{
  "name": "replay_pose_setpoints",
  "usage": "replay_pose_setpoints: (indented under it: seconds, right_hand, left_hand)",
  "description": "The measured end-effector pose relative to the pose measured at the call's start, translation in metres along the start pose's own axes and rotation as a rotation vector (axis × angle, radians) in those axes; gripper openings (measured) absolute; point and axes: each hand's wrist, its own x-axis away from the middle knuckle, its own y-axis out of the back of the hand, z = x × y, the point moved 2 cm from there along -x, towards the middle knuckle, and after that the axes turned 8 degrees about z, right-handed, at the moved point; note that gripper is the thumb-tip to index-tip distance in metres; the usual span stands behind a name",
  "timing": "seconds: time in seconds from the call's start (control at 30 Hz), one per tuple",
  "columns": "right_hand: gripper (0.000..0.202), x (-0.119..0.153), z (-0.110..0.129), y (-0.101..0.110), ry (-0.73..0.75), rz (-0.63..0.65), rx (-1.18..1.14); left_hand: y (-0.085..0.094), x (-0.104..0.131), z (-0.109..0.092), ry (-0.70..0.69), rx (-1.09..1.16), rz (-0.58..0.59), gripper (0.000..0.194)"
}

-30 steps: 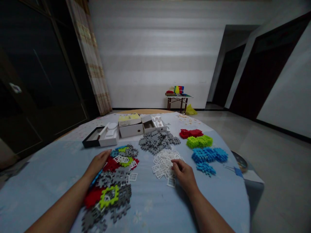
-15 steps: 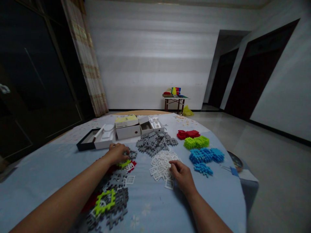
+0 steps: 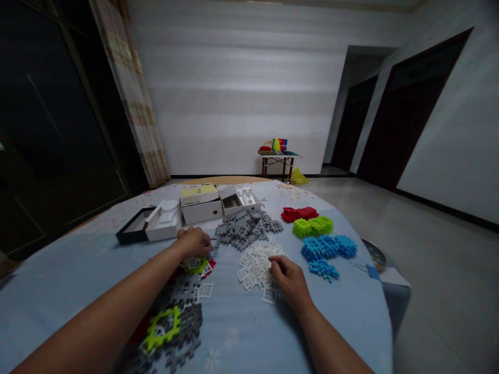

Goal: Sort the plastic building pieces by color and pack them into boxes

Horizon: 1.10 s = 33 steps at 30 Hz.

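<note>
My left hand curls palm-down over the far end of the mixed pile at the left. Grey bits show at its fingertips, but I cannot make out what it grips. Below it lie a lime-green interlocking tile, dark grey tiles and a small white window-frame piece. My right hand rests at the right edge of a heap of white window-frame pieces. Its thumb and forefinger are drawn together; anything between them is too small to see. A heap of grey interlocking tiles lies between and beyond the hands.
Red tiles, lime-green tiles and blue tiles form separate piles at the right. Along the back stand white boxes and a black-edged tray. The round table has a light blue cloth.
My left hand has shifted slightly up and to the right, covering more of the grey tiles there. My right hand stays beside the white heap. The whole view has drifted slightly.
</note>
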Motion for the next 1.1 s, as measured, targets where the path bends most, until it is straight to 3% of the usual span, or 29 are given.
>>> replay_pose_setpoints:
  seconds: [0.23, 0.43, 0.6, 0.77, 0.93, 1.1]
  right_hand:
    - [0.028, -0.001, 0.002, 0.0, 0.011, -0.009, -0.008]
    - [0.027, -0.002, 0.0, -0.001, 0.018, -0.007, -0.005]
    - [0.028, -0.003, 0.0, -0.001, -0.009, 0.008, 0.005]
    - [0.028, -0.003, 0.003, 0.001, 0.004, 0.0, 0.006]
    - [0.027, -0.003, 0.002, -0.001, 0.023, -0.016, -0.014]
    - [0.027, -0.003, 0.001, -0.001, 0.007, -0.004, -0.01]
  left_hand:
    - [0.022, -0.018, 0.011, -0.014, 0.319, 0.149, 0.043]
    - [0.029, -0.03, 0.004, 0.035, 0.437, 0.141, 0.047]
    - [0.031, -0.042, -0.017, -0.044, 0.513, 0.053, 0.064]
    - [0.021, -0.043, -0.022, -0.072, 0.412, 0.074, 0.078]
    - [0.006, -0.023, -0.016, -0.047, 0.214, 0.223, 0.067]
    - [-0.002, -0.01, -0.013, 0.026, 0.105, 0.274, 0.064]
